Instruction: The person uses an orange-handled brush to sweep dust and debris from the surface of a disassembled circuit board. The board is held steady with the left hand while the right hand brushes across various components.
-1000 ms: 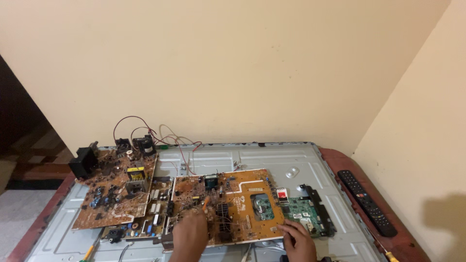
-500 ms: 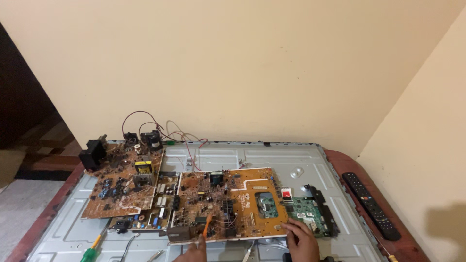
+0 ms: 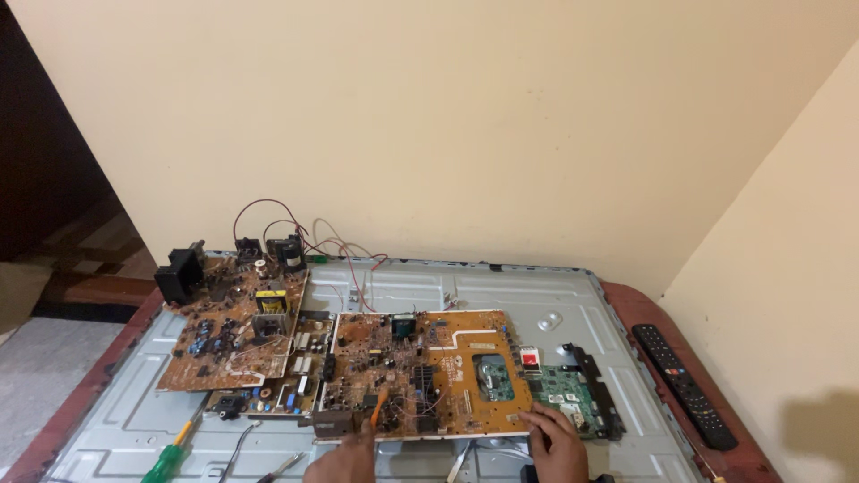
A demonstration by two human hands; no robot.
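The large orange-brown circuit board (image 3: 420,371) lies flat near the front middle of a grey sheet-metal panel (image 3: 573,300) that covers most of the reddish-brown wooden desk (image 3: 640,304). The left hand (image 3: 344,458) sits at the board's near edge, its grip closed around a slim orange-handled tool (image 3: 379,404) whose tip rests on the board's crowded components. The right hand (image 3: 557,443) lies at the board's near right corner, fingers (image 3: 540,416) spread flat and holding nothing, touching the edge where the board meets a smaller green circuit board (image 3: 565,394) seated in a black frame just to the right. A small red-and-white component (image 3: 531,358) stands at the far edge of that green board. To the left, a second brown circuit board (image 3: 237,335) lies tilted, overlapping a narrower board with white blocks (image 3: 291,380); a yellow-topped transformer (image 3: 271,301) sits on it, and black bulky parts (image 3: 179,273) with looping red and white wires (image 3: 309,241) rise at its far end. A green-handled screwdriver (image 3: 170,456) lies on the metal panel at the near left. A long black remote control (image 3: 684,385) rests on the desk's right rim, well apart from the hands. A plain cream wall (image 3: 447,116) stands behind.
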